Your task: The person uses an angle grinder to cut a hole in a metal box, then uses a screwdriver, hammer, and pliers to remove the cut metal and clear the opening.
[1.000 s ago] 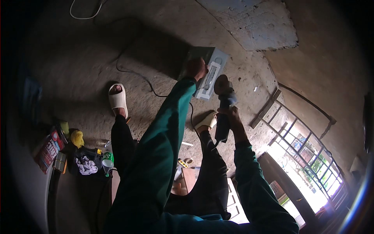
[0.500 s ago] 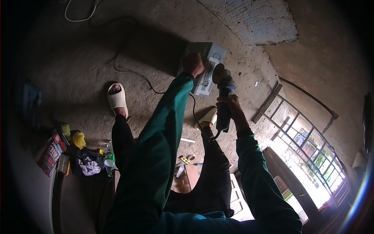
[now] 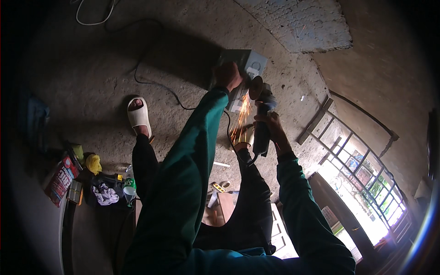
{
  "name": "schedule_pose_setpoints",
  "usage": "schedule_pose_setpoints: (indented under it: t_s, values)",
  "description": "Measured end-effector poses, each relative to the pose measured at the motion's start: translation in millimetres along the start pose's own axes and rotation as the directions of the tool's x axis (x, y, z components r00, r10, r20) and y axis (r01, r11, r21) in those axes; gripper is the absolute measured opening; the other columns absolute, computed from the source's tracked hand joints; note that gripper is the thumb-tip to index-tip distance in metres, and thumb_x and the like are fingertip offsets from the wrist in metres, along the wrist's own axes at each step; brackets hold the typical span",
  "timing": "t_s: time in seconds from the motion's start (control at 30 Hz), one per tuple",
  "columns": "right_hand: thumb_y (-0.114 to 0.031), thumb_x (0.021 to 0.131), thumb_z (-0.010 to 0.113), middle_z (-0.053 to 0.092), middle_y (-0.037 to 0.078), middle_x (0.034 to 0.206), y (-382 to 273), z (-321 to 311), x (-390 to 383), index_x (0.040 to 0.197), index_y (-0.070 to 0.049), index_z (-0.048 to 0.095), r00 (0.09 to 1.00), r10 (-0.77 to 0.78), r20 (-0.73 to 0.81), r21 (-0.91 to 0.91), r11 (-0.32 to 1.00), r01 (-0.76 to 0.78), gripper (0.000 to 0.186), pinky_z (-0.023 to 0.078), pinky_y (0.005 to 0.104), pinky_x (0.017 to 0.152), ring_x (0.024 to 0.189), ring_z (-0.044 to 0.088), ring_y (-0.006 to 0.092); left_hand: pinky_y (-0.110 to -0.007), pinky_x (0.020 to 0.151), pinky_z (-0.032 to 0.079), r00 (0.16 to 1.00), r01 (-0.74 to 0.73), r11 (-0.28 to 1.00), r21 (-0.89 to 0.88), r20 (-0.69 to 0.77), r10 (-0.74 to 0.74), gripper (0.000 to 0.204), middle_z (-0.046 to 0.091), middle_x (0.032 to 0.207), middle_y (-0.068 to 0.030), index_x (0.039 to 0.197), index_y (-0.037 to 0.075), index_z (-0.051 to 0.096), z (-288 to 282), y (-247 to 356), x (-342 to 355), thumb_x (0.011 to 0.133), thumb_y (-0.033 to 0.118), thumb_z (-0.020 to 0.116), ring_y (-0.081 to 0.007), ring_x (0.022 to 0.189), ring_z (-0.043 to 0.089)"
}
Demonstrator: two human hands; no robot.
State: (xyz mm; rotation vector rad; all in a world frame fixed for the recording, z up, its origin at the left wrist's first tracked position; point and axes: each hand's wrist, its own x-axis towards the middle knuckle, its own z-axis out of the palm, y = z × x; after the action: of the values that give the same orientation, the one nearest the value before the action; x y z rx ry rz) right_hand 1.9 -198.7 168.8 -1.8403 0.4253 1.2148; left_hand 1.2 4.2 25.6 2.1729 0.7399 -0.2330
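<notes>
Right hand (image 3: 271,124) around grinder (image 3: 261,114)

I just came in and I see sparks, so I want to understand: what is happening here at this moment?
A person in green sleeves works over a concrete floor. The right hand holds an angle grinder, whose disc meets the edge of a grey metal box. The left hand steadies that box. Orange sparks fall toward the person's legs. A white sandal is on the left foot.
</notes>
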Motion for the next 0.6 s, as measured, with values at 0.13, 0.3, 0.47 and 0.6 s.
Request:
schedule_pose_setpoints:
  t_s: [0.13,0.3,0.47,0.6]
  values:
    - [-0.01,0.068,0.072,0.061,0.007,0.073,7,-3,4,0.099,-0.002,0.06,0.999,0.01,-0.046,-0.017,1.0,-0.011,0.035,0.052,0.0322,0.056,0.06,0.063,0.0186,-0.047,0.074,0.049,0.999,-0.015,0.999,0.034,-0.029,0.016,0.037,0.068,0.085,-0.0168,0.09,0.003,0.065,0,1,-1,0.076,0.037,0.064,-0.0338,0.08,0.066]
    - [-0.014,0.07,0.073,0.062,0.006,0.074,19,-12,7,0.094,-0.001,0.061,0.864,-0.474,0.169,-0.401,0.768,0.5,0.029,0.052,0.0323,0.057,0.061,0.063,0.0185,-0.046,0.071,0.05,0.997,-0.037,0.999,0.037,-0.071,0.039,0.039,0.068,0.084,-0.0162,0.09,0.003,0.065,0,0,-1,0.076,0.039,0.065,-0.0331,0.078,0.067]
    - [-0.017,0.074,0.071,0.063,0.005,0.078,30,-14,9,0.096,-0.003,0.064,0.945,-0.325,0.032,-0.142,0.935,0.326,0.027,0.051,0.032,0.059,0.064,0.062,0.0168,-0.044,0.068,0.051,0.998,-0.041,0.999,-0.009,-0.048,0.041,0.041,0.069,0.084,-0.0164,0.091,0.002,0.065,-1,0,-2,0.075,0.04,0.066,-0.0321,0.076,0.067]
    - [-0.016,0.074,0.07,0.063,0.006,0.081,31,-12,9,0.098,-0.002,0.063,0.995,-0.096,-0.01,0.145,0.985,0.096,0.029,0.051,0.0319,0.063,0.073,0.063,0.0165,-0.043,0.068,0.052,1.0,0.005,0.997,-0.073,-0.029,-0.007,0.037,0.068,0.082,-0.0165,0.088,0.003,0.067,-2,3,-1,0.073,0.037,0.069,-0.0315,0.075,0.067]
